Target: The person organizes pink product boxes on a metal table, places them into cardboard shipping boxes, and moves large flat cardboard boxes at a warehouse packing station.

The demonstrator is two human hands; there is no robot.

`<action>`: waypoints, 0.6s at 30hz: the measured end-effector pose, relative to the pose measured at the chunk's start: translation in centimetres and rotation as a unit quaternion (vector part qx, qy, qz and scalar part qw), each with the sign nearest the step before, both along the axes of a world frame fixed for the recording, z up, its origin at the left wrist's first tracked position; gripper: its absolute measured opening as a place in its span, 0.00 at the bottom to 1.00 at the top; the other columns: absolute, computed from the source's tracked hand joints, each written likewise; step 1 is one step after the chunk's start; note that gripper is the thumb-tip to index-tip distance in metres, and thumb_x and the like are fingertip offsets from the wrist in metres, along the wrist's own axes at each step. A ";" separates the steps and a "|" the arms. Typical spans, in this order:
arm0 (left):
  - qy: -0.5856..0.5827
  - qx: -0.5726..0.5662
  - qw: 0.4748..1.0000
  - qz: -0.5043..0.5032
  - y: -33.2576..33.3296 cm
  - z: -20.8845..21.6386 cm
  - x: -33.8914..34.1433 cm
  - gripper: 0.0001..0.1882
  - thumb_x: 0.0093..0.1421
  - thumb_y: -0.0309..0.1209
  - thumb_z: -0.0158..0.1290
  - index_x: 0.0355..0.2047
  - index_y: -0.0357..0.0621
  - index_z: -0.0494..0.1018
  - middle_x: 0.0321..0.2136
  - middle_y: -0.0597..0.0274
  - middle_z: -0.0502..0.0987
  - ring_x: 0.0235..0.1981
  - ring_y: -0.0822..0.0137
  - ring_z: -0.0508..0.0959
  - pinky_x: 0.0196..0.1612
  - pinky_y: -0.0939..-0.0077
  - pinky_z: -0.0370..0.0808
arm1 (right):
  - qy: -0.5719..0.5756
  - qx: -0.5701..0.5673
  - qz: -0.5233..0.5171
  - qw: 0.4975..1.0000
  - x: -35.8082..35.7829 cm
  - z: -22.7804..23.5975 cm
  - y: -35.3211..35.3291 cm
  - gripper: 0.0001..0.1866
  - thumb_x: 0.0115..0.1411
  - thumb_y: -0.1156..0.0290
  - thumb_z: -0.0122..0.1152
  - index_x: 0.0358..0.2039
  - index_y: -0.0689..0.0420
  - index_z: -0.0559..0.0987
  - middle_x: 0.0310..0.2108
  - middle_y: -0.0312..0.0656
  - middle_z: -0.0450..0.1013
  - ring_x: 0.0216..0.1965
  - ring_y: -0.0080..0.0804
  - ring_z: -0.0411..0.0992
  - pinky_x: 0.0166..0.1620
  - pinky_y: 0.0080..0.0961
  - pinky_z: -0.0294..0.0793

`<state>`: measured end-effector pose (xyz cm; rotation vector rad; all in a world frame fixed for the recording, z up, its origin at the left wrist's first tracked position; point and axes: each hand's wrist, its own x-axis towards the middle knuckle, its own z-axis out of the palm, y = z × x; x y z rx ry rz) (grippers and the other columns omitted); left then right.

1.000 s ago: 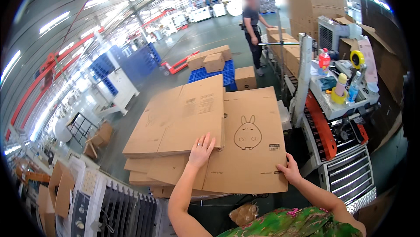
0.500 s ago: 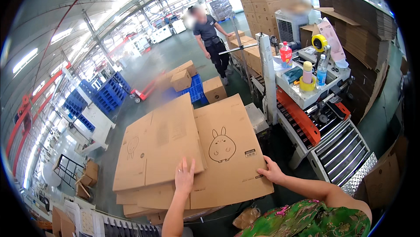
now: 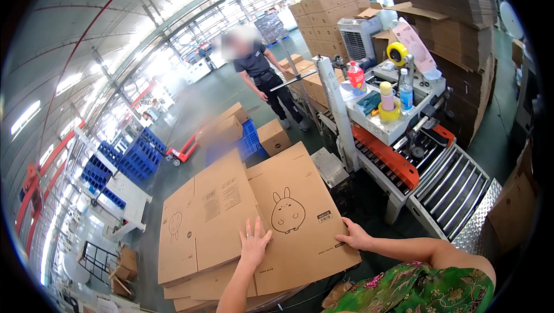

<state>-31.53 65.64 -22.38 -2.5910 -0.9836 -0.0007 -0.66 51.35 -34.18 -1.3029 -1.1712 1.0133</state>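
In front of me lies a stack of flattened cardboard boxes [image 3: 193, 215]. One flattened cardboard box [image 3: 309, 255] with a round rabbit drawing sits at its right, partly overlapped by the left-hand pieces. My left hand [image 3: 254, 246] rests with its fingers spread at the overlap, on the board near the right edge of the left pile. At the rabbit box's right edge, my right hand [image 3: 356, 237] pinches the board, thumb on top; its other fingertips are partly hidden.
A roller conveyor [image 3: 447, 192] runs at the right beneath a white tool tray [image 3: 392, 131] with bottles and tape. Ahead, a person in dark clothes [image 3: 262, 73] stands by cartons [image 3: 274, 137] and a blue pallet [image 3: 249, 140]. Tall cardboard stacks [image 3: 461, 36] rise at far right.
My view has shifted a little. My left hand's fingers have spread wider at the left pile's edge, while my right hand keeps hold of the rabbit box's edge.
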 end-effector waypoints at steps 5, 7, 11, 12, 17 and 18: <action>-0.167 0.033 0.985 -0.002 1.9 -3.6 -0.1 0.22 0.52 0.26 0.53 0.48 0.58 0.69 0.64 0.49 0.47 0.63 0.38 0.51 0.55 0.32 0.59 | -0.064 -0.020 -0.021 0.998 0.2 0.5 -0.1 0.36 0.54 0.70 0.64 0.59 0.64 0.57 0.47 0.52 0.71 0.48 0.40 0.72 0.50 0.32 0.71; -0.110 0.239 0.960 -0.096 2.4 -3.7 -0.8 0.19 0.52 0.26 0.52 0.46 0.55 0.71 0.64 0.46 0.47 0.62 0.38 0.53 0.56 0.35 0.58 | -0.082 -0.041 -0.003 0.996 0.1 0.9 0.0 0.37 0.53 0.68 0.64 0.59 0.64 0.57 0.48 0.55 0.70 0.50 0.43 0.71 0.52 0.34 0.70; -0.029 0.298 0.938 -0.175 3.4 -4.0 -0.9 0.15 0.54 0.28 0.51 0.43 0.55 0.73 0.64 0.47 0.51 0.61 0.38 0.54 0.56 0.36 0.58 | -0.076 -0.016 -0.020 0.997 0.4 1.0 0.0 0.35 0.53 0.65 0.64 0.57 0.62 0.58 0.45 0.58 0.71 0.48 0.50 0.71 0.49 0.37 0.71; -0.037 0.244 0.960 -0.131 3.4 -4.3 -1.1 0.14 0.54 0.29 0.51 0.42 0.56 0.74 0.62 0.47 0.53 0.59 0.37 0.57 0.55 0.35 0.60 | -0.072 -0.021 -0.030 0.997 0.3 0.9 0.0 0.35 0.53 0.65 0.64 0.57 0.62 0.58 0.45 0.58 0.71 0.48 0.50 0.71 0.49 0.37 0.71; -0.008 0.199 0.975 -0.095 3.5 -3.6 -0.9 0.09 0.55 0.32 0.51 0.37 0.56 0.76 0.60 0.47 0.59 0.56 0.35 0.62 0.53 0.38 0.64 | -0.065 -0.058 -0.011 0.996 0.3 1.1 0.1 0.37 0.52 0.64 0.64 0.58 0.62 0.57 0.43 0.59 0.72 0.46 0.52 0.72 0.47 0.38 0.71; -0.015 0.178 0.979 -0.094 3.9 -3.8 -1.9 0.09 0.55 0.32 0.51 0.37 0.55 0.76 0.60 0.47 0.58 0.55 0.35 0.63 0.52 0.40 0.65 | -0.074 -0.038 -0.016 0.996 0.1 0.9 0.2 0.38 0.52 0.63 0.63 0.58 0.63 0.56 0.43 0.60 0.71 0.46 0.53 0.71 0.47 0.39 0.71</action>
